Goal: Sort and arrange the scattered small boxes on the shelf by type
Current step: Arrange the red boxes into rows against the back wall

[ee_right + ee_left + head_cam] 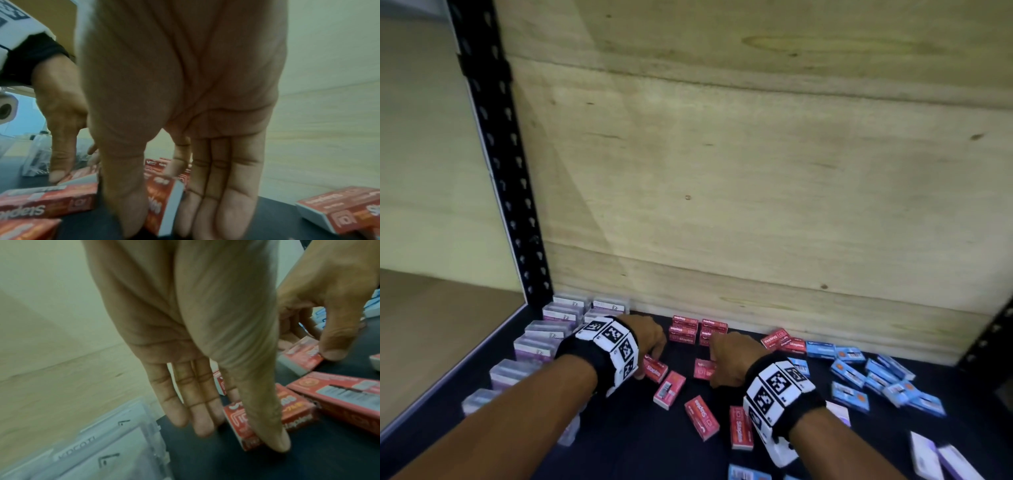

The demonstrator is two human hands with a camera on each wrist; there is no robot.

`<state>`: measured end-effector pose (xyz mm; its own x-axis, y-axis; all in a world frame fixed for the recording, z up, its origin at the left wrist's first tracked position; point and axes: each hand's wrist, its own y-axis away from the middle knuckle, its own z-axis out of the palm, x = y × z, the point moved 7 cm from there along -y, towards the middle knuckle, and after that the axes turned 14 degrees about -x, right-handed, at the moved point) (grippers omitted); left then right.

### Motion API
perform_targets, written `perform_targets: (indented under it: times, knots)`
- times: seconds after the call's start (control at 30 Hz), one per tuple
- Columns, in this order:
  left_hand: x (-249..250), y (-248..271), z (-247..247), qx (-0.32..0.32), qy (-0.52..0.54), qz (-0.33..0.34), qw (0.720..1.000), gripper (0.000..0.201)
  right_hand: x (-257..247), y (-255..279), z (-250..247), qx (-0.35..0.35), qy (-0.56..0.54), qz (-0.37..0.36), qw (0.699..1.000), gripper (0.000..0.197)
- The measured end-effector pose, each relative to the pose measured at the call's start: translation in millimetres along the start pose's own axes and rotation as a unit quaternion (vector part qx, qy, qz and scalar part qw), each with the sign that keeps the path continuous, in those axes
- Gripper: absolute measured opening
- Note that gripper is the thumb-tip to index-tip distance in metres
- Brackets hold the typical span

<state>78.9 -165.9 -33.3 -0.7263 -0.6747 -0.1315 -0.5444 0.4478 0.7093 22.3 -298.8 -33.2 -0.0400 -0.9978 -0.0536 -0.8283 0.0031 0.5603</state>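
Note:
Small red staple boxes lie scattered on the dark shelf [640, 445]. My left hand [654, 353] reaches down onto one red box [655, 368]; in the left wrist view its thumb [281, 443] and fingers [199, 426] pinch that box [298, 415] from both sides. My right hand [714, 370] is down on a second red box [702, 368]. In the right wrist view this box [162, 199] stands on edge, pinched between thumb and fingers. A neat stack of red boxes [698, 330] stands at the back wall just beyond both hands.
Clear boxes with purple labels [544, 342] are lined up at the left by the black post [500, 171]. Blue boxes [876, 377] lie scattered at the right. Loose red boxes [702, 416] lie nearer me, white boxes [935, 455] at the bottom right. A wooden board [756, 205] closes the back.

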Motion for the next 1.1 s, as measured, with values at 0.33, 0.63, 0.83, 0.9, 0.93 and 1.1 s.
perform_targets:
  times: [0.33, 0.63, 0.83, 0.9, 0.93, 1.1]
  knots:
    - [5, -9, -16, 0.106, 0.095, -0.014, 0.990, 0.022, 23, 0, -3, 0.031, -0.025, -0.012, 0.999, 0.026]
    - [-2, -8, -8, 0.096, 0.119, -0.043, 0.987, 0.026, 24, -3, -6, 0.026, -0.025, -0.005, 0.999, 0.025]
    - [-1, -9, -10, 0.086, 0.116, -0.039, 0.989, 0.029, 27, -2, -15, 0.025, -0.040, -0.010, 0.999, 0.029]
    - [0, -10, -12, 0.081, 0.110, -0.040, 0.990, 0.032, 24, -2, -16, 0.023, -0.031, -0.015, 0.999, 0.030]
    - [1, -11, -13, 0.079, 0.109, -0.041, 0.990, 0.034, 22, -3, -17, 0.022, -0.023, -0.017, 0.999, 0.030]
    - [3, -13, -16, 0.082, 0.098, -0.038, 0.991, 0.036, 15, -9, -17, 0.032, 0.008, -0.010, 0.999, 0.034]
